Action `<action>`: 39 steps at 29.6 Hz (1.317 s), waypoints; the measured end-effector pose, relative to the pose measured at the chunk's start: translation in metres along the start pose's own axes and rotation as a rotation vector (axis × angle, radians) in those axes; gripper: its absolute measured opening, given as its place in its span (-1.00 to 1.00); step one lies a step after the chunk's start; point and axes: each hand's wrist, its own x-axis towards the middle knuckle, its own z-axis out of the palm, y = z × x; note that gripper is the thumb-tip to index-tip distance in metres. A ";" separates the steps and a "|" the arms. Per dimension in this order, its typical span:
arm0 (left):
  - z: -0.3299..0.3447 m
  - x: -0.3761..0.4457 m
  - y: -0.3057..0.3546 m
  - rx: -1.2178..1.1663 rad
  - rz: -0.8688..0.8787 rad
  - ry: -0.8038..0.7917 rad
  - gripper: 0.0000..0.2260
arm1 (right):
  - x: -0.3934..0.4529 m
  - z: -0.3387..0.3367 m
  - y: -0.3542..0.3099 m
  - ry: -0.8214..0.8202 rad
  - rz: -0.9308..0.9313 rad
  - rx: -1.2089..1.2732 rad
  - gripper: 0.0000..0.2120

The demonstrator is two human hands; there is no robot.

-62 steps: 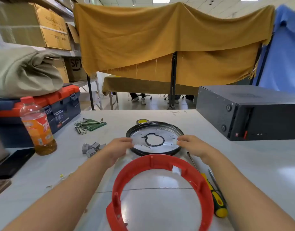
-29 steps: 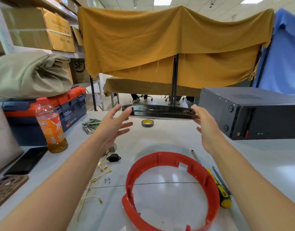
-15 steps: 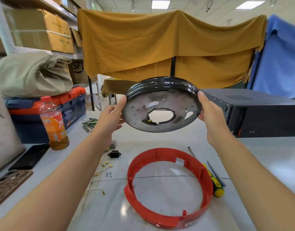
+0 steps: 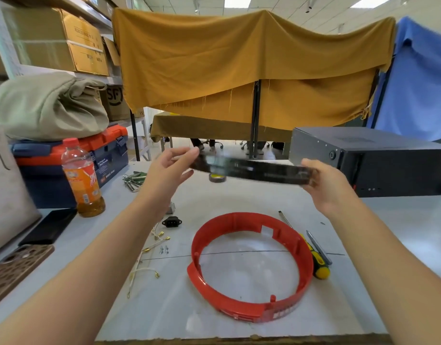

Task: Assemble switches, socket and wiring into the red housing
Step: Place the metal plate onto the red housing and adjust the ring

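Left hand (image 4: 170, 168) with relaxed fingers touching one end of a black metal disc (image 4: 249, 168), right hand (image 4: 325, 185) gripping the other end, disc edge-on above red housing (image 4: 250, 265) on the surface (image 4: 239, 200), socket (image 4: 171, 222) and wires (image 4: 149, 250) left of it

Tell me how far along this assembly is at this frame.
Barely begun. The red housing lies on the table with nothing fitted in it. The left hand and right hand hold a dark round plate edge-on above it. The socket, wires and screws lie loose alongside.

Orange drink bottle (image 4: 83, 179) stands beside toolbox (image 4: 72, 160), phone (image 4: 49, 226) near
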 end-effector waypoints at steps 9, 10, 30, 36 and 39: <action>-0.006 -0.016 -0.025 -0.128 -0.168 0.041 -0.67 | -0.010 -0.025 0.016 0.015 0.009 -0.333 -0.82; -0.007 -0.018 -0.027 -0.121 -0.187 0.046 -0.67 | -0.010 -0.028 0.019 0.018 0.006 -0.373 -0.82; -0.033 -0.053 -0.059 0.509 -0.536 -0.421 -0.90 | -0.011 -0.053 0.031 -0.032 -0.006 -0.551 -0.73; -0.032 -0.041 -0.070 0.469 -0.510 -0.268 -0.89 | -0.009 -0.053 0.038 -0.068 -0.018 -0.568 -0.58; -0.036 -0.038 -0.075 0.403 -0.534 -0.295 -0.88 | -0.008 -0.052 0.041 -0.124 -0.033 -0.585 -0.59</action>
